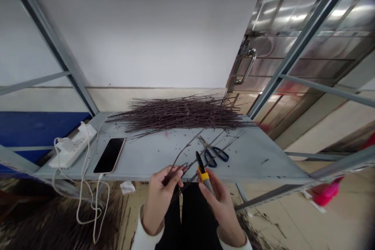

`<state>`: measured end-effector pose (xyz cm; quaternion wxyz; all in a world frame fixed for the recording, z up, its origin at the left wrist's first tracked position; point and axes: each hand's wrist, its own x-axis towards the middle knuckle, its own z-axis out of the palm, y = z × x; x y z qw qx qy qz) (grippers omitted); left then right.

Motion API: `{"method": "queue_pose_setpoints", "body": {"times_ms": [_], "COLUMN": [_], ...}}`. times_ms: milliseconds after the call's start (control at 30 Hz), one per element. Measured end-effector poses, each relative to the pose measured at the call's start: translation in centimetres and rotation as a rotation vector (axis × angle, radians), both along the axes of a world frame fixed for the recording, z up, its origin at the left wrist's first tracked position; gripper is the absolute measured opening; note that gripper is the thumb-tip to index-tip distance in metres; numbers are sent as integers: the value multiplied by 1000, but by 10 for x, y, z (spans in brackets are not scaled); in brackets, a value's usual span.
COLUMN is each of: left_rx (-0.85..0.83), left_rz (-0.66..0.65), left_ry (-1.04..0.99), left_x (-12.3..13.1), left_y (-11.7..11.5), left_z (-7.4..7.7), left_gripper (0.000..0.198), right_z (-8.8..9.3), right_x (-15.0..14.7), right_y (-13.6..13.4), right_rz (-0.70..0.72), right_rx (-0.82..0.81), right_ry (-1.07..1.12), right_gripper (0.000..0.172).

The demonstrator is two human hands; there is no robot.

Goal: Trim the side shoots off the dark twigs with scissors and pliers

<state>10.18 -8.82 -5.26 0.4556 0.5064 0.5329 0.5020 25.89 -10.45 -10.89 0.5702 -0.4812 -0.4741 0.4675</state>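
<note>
Thin dark twigs [183,147] are pinched in my left hand [164,187], near the front edge of the shelf. My right hand [215,195] is closed around a yellow-and-grey cutting tool [204,175], whose dark jaws point up and away beside the twigs. Just beyond the tool lie scissors [216,154] with dark blue handles, their blades apart. A large pile of dark twigs [187,112] stretches across the back of the grey shelf [252,160]. Small twig bits are scattered between the pile and my hands.
On the left of the shelf are a phone [109,155] and a white power strip [73,148] with white cables hanging over the edge. Metal uprights [295,54] frame both sides. More twigs [58,222] lie on the floor, lower left.
</note>
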Motion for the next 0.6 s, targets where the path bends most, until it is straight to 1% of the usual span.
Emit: {"method": "queue_pose_setpoints", "body": {"times_ms": [67,133,200,267,333,433,500,600], "left_rx": [-3,-5,-8,-13,-14,-10,-9,-17], "left_rz": [-33,-67,-79,-77,-69,-64,-73,-73], "left_ry": [25,27,26,33,42,41,30,34], "left_x": [-1,0,1,4,7,11,13,14], "left_y": [-3,-5,-9,-12,-15,-18,-19,-19], "left_z": [1,1,2,4,7,13,16,16], "left_gripper": [25,29,31,30,31,34,34,32], "right_z": [3,8,13,13,8,-7,-14,-19], "right_x": [10,17,20,20,17,11,7,2], "right_y": [1,1,1,3,7,16,20,22], "right_rz": [-63,-102,-171,-266,-386,-583,-682,-768], "right_rx": [112,232,350,449,555,726,770,723], "right_ry": [-195,-360,-487,-585,-647,-693,-726,-749], "right_gripper": [36,34,31,30,33,44,45,38]}}
